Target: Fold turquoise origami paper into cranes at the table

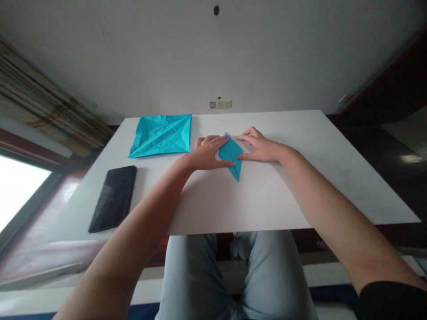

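A small folded piece of blue paper (231, 154), pointed at both ends, lies on the white table (267, 200) in front of me. My left hand (207, 153) lies flat on its left side with fingers stretched out, pressing the paper down. My right hand (258, 146) rests on its right edge, fingers spread and fingertips touching the paper. Neither hand lifts the paper.
A larger creased blue sheet (162, 134) lies flat at the table's far left. A black phone (114, 197) lies face up near the left edge. Wall sockets (220, 104) sit behind the table. My knees in light jeans (200, 275) show below the front edge.
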The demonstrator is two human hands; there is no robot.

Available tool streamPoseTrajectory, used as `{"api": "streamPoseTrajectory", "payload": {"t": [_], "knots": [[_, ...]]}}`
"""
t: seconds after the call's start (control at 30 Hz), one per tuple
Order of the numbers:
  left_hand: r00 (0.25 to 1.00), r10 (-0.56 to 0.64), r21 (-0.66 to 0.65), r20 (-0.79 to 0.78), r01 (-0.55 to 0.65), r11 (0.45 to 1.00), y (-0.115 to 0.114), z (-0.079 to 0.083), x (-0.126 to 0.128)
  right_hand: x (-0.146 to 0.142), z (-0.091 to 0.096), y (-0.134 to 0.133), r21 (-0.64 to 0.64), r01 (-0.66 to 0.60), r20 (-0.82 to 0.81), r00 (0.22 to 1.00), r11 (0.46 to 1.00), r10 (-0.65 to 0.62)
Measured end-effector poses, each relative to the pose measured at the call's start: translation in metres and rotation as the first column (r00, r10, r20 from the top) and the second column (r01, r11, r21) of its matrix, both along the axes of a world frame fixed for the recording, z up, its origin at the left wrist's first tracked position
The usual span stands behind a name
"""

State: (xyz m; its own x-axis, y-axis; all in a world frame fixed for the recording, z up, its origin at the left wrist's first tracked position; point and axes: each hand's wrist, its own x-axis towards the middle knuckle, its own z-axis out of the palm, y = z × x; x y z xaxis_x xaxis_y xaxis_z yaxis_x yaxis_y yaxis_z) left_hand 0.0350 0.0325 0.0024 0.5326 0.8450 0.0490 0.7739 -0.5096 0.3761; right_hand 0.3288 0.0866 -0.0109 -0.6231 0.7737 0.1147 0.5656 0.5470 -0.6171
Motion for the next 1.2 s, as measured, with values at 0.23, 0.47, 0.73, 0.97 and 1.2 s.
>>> {"api": "streamPoseTrajectory", "payload": {"t": [0.23, 0.47, 0.73, 0.97, 1.2], "knots": [[0.988, 0.153, 0.05, 0.024, -0.154, 0.987, 0.002, -0.005, 0.0, -0.003, 0.005, -0.002, -0.035, 0.0, -0.052, 0.999, 0.999, -0.002], [0.97, 0.227, 0.103, 0.089, -0.236, 0.966, 0.005, -0.002, -0.001, -0.006, 0.009, -0.002, -0.024, -0.004, -0.115, 0.993, 1.0, 0.001], [0.974, 0.128, 0.07, 0.185, -0.143, 0.987, 0.006, 0.007, -0.003, -0.007, 0.014, -0.003, -0.082, -0.036, -0.171, 0.985, 0.996, 0.021], [0.968, -0.06, -0.095, 0.243, 0.085, 0.992, 0.002, 0.019, -0.006, 0.002, 0.022, -0.001, -0.123, -0.13, -0.107, 0.987, 0.984, 0.117], [0.978, -0.056, -0.094, 0.202, 0.077, 0.993, -0.002, 0.025, -0.002, -0.001, 0.019, -0.003, -0.101, -0.101, -0.089, 0.992, 0.99, 0.092]]}}
